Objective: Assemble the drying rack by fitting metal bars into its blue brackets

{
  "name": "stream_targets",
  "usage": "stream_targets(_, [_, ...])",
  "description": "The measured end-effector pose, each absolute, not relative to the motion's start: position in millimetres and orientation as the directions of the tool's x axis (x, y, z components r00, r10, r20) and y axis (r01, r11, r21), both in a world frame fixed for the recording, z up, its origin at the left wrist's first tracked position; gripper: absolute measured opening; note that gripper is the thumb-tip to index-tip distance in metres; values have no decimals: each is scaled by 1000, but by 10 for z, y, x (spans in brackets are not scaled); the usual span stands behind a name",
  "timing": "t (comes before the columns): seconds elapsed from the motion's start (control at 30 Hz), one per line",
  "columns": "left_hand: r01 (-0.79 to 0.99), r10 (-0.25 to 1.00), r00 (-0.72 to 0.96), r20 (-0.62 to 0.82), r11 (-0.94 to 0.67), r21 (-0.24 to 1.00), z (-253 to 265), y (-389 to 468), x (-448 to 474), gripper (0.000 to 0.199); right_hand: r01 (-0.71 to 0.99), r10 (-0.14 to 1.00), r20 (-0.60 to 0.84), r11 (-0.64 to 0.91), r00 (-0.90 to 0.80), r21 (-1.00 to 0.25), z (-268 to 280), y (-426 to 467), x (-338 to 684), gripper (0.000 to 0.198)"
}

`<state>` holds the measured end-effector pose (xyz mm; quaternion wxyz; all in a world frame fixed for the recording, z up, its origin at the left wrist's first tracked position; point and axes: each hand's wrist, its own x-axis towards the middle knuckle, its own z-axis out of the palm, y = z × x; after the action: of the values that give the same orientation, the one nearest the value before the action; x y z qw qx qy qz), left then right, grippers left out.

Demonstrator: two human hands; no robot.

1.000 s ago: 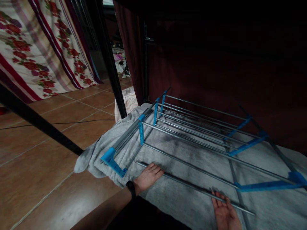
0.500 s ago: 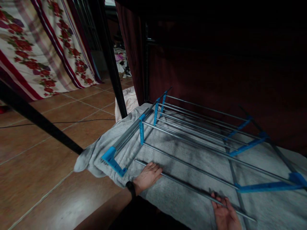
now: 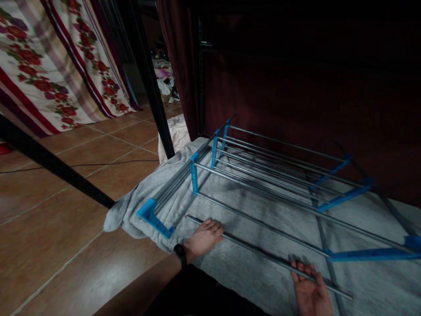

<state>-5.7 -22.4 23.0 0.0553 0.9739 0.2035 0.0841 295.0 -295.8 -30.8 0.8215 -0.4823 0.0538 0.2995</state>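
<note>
Hands [image 3: 204, 238] hold a slender metal rod [image 3: 256, 250] over plush cloth [image 3: 237, 273].

The grey blanket [image 3: 250, 272], rumpled at its left edge, carried a rack [image 3: 272, 193] with metal bars [image 3: 263, 224] and blue brackets [image 3: 194, 177].

metal rod [image 3: 256, 250] | gray, slim, straight | both ends free, held toward each | slanting over gray blanket [image 3: 263, 281], near and roughly parallel to rack's front bar [image 3: 256, 221]

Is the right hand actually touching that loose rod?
Touching: the head view shows the right hand with the rod across its fingers, under its thumb.
</note>
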Motion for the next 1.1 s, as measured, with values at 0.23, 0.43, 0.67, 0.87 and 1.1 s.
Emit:
stream_targets(0.23, [389, 417, 895, 160, -903, 181, 202, -221, -44, 16, -600, 411, -458, 351, 789, -719, -256, -2932, 2934, 24])
stream_targets(0.43, [384, 414, 887, 207, -908, 168, 198, -231, -46, 16, -589, 416, -444, 342, 794, -732, -246, -2964, 2943, 35])
stream_targets(0.67, [383, 407, 895, 183, -911, 155, 243, -237, -48, 21, -616, 400, -481, 362, 780, -699, -180, -2935, 2910, 25])
stream_targets(0.87, [386, 413, 893, 177, -907, 169, 239, -240, -44, 18, -593, 412, -452, 337, 791, -731, -207, -2948, 2922, 21])
stream_targets(1.1, [371, 400, 899, 181, -913, 171, 245, -229, -39, 19, -578, 403, -448, 300, 798, -759, -216, -2958, 2931, 28])
